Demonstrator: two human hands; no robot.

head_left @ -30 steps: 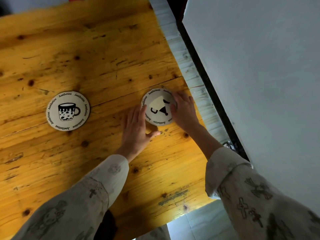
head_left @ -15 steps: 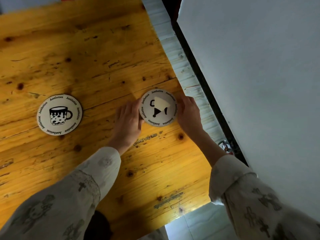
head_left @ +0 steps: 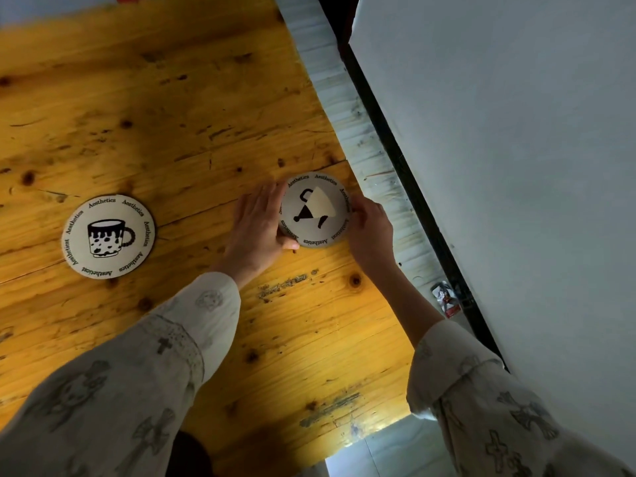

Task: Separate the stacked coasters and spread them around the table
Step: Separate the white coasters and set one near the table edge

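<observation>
Coasters: 1 (head_left: 107, 235) lies alone at left, while both hands, left (head_left: 256, 223) and right (head_left: 370, 232), pinch the stack (head_left: 315, 210) at its rim near the desk (head_left: 172, 115) edge. Next, I judge, the top piece must be lifted free.

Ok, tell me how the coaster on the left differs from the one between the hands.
The left coaster shows a spotted mug and lies alone, untouched; the right coaster shows a cone-shaped cup, sits near the table edge, with the left hand and right hand at its rim. Both are round, pale, ringed with "Aesthetics".
</observation>
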